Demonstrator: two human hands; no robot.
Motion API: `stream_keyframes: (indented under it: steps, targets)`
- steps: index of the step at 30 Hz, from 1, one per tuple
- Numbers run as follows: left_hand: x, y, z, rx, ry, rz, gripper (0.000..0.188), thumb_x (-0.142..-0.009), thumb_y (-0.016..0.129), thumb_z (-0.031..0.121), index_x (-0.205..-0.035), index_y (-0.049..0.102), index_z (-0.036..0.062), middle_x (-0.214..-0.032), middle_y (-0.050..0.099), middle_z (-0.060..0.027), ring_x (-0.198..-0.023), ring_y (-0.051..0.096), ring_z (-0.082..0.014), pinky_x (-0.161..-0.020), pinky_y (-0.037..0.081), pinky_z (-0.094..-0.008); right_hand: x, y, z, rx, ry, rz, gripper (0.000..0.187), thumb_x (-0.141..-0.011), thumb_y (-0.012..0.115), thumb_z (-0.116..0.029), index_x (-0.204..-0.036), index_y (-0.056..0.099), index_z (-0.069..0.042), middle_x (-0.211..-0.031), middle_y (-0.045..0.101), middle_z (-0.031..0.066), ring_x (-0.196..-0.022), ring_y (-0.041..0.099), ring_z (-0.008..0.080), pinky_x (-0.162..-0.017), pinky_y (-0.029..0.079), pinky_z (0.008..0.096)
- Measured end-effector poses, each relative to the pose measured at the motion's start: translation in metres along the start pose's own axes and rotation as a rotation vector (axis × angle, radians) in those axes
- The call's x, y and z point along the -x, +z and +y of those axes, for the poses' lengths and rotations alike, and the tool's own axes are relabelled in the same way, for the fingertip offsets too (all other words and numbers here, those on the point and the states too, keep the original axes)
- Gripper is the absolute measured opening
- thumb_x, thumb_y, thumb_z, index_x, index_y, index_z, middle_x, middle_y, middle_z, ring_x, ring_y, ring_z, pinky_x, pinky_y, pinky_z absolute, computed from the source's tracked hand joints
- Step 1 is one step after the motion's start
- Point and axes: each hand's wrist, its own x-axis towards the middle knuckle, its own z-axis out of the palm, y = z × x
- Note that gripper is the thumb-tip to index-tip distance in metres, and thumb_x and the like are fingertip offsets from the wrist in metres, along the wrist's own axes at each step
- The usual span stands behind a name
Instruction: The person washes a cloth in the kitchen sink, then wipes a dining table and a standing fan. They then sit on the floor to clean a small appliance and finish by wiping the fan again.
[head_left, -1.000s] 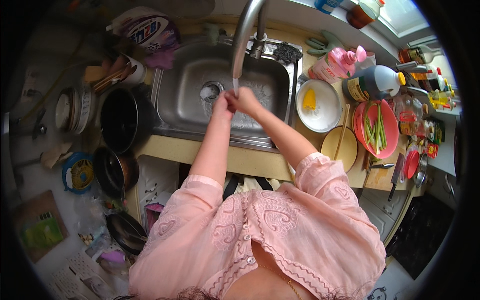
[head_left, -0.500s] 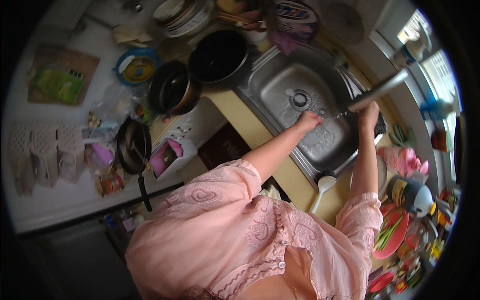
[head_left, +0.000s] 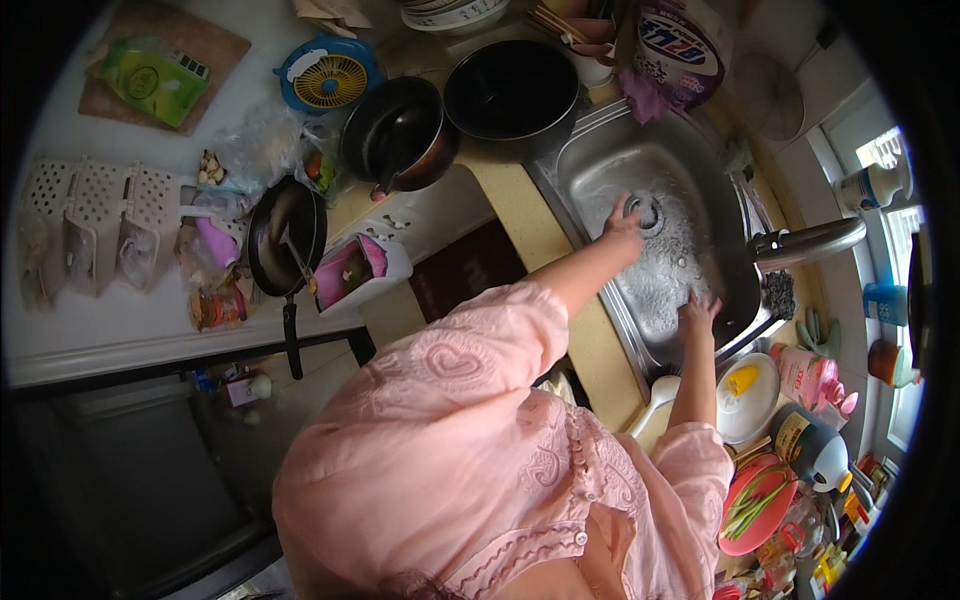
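Inside the steel sink (head_left: 742, 300), my left hand (head_left: 624, 230) is beside the round drain (head_left: 648, 211), fingers apart and nothing in them. Closer to me, my right hand (head_left: 699, 311) is over the basin with its fingers spread, also holding nothing. Foamy, bubbly water (head_left: 668, 262) lies on the sink bottom between the two hands. To the right stands the metal faucet (head_left: 815, 243), touched by neither hand. No stream from its spout can be made out. A white-handled brush (head_left: 655, 400) rests on the counter near my right forearm.
Beyond the sink on the left stand a large black pot (head_left: 512, 95), a smaller pot (head_left: 398, 135) and a frying pan (head_left: 287, 235). At right are a white plate (head_left: 748, 400) with something yellow, a red bowl (head_left: 757, 510) of green stalks and a large bottle (head_left: 812, 447).
My right hand has left the faucet and come down into the sink. My left hand's fingers, earlier bunched, have spread near the drain. The whole view has shifted.
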Motion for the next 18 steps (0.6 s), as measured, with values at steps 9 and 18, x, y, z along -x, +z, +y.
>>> stream_keyframes:
  steps: [9, 18]
  targets:
    - [0.018, -0.032, 0.017, 0.502, -0.157, -0.172, 0.043, -0.089, 0.042, 0.036, -0.120, 0.047, 0.0063, -0.122, 0.047, -0.0128, -0.115, 0.043, -0.0214, -0.097, 0.031, -0.0379, 0.028, -0.054, -0.121, -1.865, -0.043, -0.016, 0.042, -0.089, 0.043, -0.030, -0.125, 0.039, -0.009, -0.130, 0.040, 0.0090, -0.123, 0.033, 0.0243, -0.100, 0.025, 0.0445]
    - [0.056, -0.051, 0.042, 0.868, -0.072, -0.616, 0.039, -0.090, 0.041, 0.035, -0.118, 0.048, 0.0093, -0.124, 0.046, -0.0127, -0.117, 0.042, -0.0217, -0.100, 0.026, -0.0408, 0.053, -0.091, -0.182, -1.765, -0.188, -0.103, 0.056, -0.087, 0.039, -0.048, -0.127, 0.037, -0.010, -0.128, 0.041, 0.0113, -0.113, 0.043, 0.0223, -0.093, 0.036, 0.0400]
